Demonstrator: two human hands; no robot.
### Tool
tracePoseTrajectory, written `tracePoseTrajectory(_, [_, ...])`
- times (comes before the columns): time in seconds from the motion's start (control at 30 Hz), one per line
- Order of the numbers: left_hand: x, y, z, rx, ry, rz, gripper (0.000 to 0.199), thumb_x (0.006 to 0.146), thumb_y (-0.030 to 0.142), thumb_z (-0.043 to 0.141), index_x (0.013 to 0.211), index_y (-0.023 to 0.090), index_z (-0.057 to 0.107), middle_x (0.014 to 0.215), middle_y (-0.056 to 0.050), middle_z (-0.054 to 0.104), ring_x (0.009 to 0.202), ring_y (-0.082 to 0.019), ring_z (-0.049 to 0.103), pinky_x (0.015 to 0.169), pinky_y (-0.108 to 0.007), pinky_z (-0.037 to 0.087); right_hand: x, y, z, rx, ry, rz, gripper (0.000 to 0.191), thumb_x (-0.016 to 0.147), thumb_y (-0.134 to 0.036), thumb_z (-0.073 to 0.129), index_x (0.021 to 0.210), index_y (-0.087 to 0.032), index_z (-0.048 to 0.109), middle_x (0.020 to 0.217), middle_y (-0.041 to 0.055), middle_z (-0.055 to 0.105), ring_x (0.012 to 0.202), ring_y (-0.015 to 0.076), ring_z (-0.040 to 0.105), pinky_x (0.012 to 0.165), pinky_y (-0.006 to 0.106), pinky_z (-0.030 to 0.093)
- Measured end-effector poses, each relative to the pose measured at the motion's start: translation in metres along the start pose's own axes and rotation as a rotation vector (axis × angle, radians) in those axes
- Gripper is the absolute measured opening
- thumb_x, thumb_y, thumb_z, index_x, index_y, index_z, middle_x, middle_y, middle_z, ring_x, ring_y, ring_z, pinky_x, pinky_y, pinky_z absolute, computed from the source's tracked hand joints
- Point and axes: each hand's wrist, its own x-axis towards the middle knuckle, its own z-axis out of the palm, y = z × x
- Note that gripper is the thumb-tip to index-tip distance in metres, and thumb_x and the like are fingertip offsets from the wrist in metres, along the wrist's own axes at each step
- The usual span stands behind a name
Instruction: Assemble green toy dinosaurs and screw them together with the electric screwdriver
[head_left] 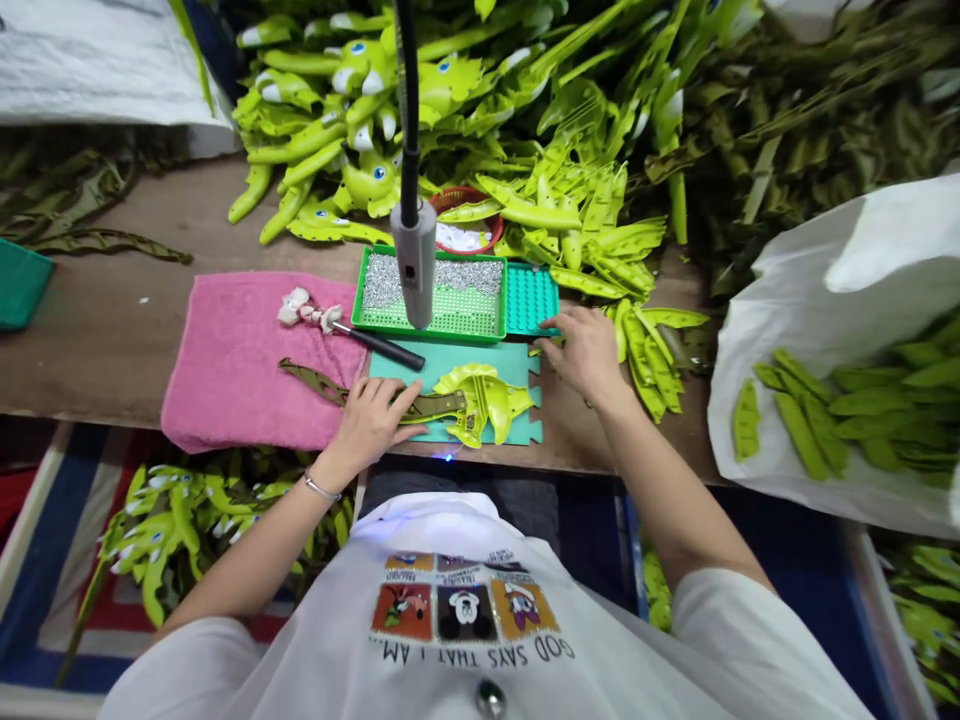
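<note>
My left hand (375, 415) is closed over a long olive-green plastic strip (442, 404), holding it down on a teal foam mat (517, 375). The strip's right end overlaps a lime-green moulded plastic piece (484, 402), which lies hollow side up on the mat. My right hand (589, 350) is at the right edge of a small teal studded tray (531, 300), with thumb and forefinger apart and nothing visible between them. Left of that tray is a green perforated tray (465, 318) partly filled with small silvery metal pieces.
A grey-tipped tool (415, 265) hangs on a black cord over the green tray. A black-handled hammer (386, 345) with a wrapped head lies across a pink towel (255, 350). Lime-green parts (322, 140) are heaped behind. At right stands a white sack (780, 290) holding green pieces.
</note>
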Motion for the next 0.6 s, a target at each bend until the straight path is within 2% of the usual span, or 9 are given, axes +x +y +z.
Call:
tracePoseTrajectory(0.13, [-0.004, -0.004, -0.003, -0.059, -0.016, 0.002, 0.064, 0.087, 0.058, 0.068, 0.133, 0.013, 0.061, 0.114, -0.018, 0.068, 0.103, -0.03, 0.059, 0.092, -0.045, 0.045, 0.007, 0.012, 0.005, -0.131, -0.046, -0.025, 0.013, 0.086, -0.026, 0.059, 0.084, -0.021, 0.071, 0.09, 0.0111, 0.069, 0.092, 0.0298, 0.054, 0.082, 0.045, 0.04])
tracePoseTrajectory(0.33, [-0.006, -0.005, -0.01, -0.162, 0.025, -0.019, 0.064, 0.084, 0.054, 0.073, 0.135, 0.018, 0.06, 0.121, -0.019, 0.067, 0.115, -0.032, 0.058, 0.1, -0.05, 0.044, 0.001, 0.009, -0.008, -0.197, 0.114, -0.09, 0.025, 0.096, -0.031, 0.047, 0.086, -0.023, 0.068, 0.096, 0.0107, 0.071, 0.095, 0.0292, 0.054, 0.085, 0.046, 0.037])
tracePoseTrajectory(0.47, [-0.007, -0.003, -0.012, -0.155, 0.073, -0.025, 0.052, 0.09, 0.048, 0.068, 0.131, 0.016, 0.062, 0.122, -0.019, 0.065, 0.116, -0.032, 0.056, 0.1, -0.051, 0.045, 0.007, 0.017, -0.027, -0.096, 0.158, -0.092, 0.025, 0.096, -0.035, 0.048, 0.087, -0.024, 0.068, 0.1, 0.0094, 0.073, 0.097, 0.0291, 0.059, 0.087, 0.046, 0.04])
tracePoseTrajectory(0.6, [-0.008, 0.002, -0.016, -0.189, 0.086, -0.064, 0.044, 0.093, 0.044, 0.063, 0.129, 0.018, 0.063, 0.122, -0.018, 0.064, 0.115, -0.031, 0.056, 0.098, -0.049, 0.046, 0.009, 0.022, -0.043, 0.122, 0.219, -0.034, 0.017, 0.089, -0.035, 0.057, 0.083, -0.024, 0.068, 0.092, 0.0081, 0.073, 0.091, 0.0268, 0.064, 0.089, 0.045, 0.046])
